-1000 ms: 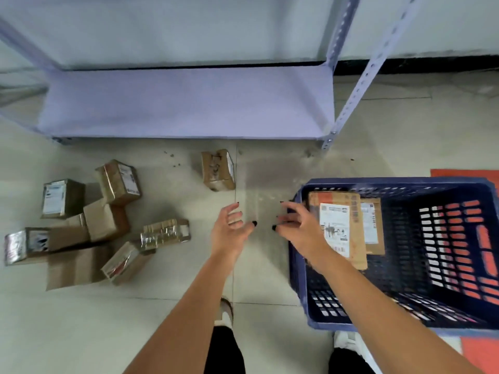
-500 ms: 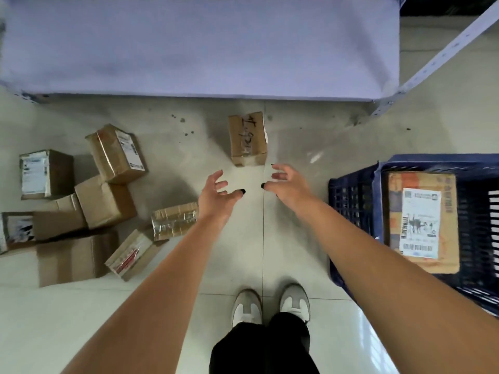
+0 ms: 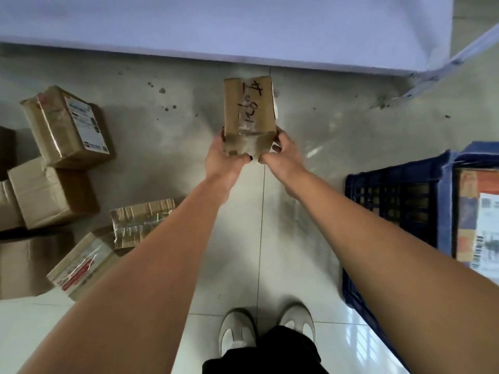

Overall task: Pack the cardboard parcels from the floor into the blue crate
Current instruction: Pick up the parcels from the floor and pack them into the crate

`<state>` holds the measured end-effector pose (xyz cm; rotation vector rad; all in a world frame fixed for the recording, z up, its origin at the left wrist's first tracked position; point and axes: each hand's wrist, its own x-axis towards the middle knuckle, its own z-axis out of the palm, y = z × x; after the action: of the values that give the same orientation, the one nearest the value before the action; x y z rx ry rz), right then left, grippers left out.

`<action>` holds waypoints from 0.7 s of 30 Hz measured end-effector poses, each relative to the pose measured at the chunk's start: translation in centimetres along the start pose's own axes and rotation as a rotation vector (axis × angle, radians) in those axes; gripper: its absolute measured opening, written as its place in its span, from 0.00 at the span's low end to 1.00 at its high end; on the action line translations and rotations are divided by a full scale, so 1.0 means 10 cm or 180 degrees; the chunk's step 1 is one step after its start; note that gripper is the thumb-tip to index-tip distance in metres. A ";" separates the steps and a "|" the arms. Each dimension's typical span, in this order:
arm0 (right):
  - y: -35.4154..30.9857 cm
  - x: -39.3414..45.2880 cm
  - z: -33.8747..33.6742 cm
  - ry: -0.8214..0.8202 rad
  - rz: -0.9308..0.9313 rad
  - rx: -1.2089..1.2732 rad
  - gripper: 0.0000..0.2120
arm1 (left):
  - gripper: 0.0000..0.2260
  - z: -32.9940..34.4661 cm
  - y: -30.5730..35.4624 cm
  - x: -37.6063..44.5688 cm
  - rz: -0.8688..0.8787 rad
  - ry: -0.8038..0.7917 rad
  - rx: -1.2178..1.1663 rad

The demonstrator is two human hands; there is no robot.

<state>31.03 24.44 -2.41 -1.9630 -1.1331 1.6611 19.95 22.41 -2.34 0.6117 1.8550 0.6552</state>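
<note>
A small cardboard parcel [image 3: 249, 109] with black handwriting on top sits at the middle of the view, just in front of the shelf. My left hand [image 3: 222, 157] grips its near left corner and my right hand [image 3: 283, 155] grips its near right corner. The blue crate [image 3: 399, 201] stands at the right edge with a labelled parcel [image 3: 478, 220] inside it. Several more parcels lie on the floor at the left, among them a labelled box [image 3: 67, 125], a plain box [image 3: 51, 193], a taped flat one [image 3: 143, 222] and one with red print [image 3: 81, 265].
A pale lilac shelf board [image 3: 216, 25] fills the top of the view, with its slanted metal post [image 3: 453, 60] at the upper right. My two shoes [image 3: 264, 327] stand on the glossy tiled floor at the bottom centre.
Both hands have reached forward from open in mid-air and closed on the handwritten parcel. The view has shifted closer to it, and the crate has slid toward the right edge.
</note>
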 end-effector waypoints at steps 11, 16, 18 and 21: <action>-0.67 -1.04 -0.38 -0.0027 0.0142 -0.0255 0.31 | 0.46 -0.31 0.63 -1.11 0.0132 0.0039 0.0556; -0.84 -1.56 -0.44 0.0056 0.0214 0.0008 0.30 | 0.55 -0.34 0.81 -1.55 0.0048 -0.0030 0.1007; -0.86 -1.75 -0.41 0.0081 0.0237 0.0133 0.28 | 0.55 -0.39 0.82 -1.69 -0.0069 -0.0021 0.1161; -0.86 -1.95 -0.38 0.0103 0.0210 0.0262 0.23 | 0.53 -0.49 0.82 -1.83 -0.0180 0.0036 0.1127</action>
<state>31.45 16.35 17.67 -1.9882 -0.9824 1.6749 22.54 15.22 16.90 0.7808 2.0080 0.2932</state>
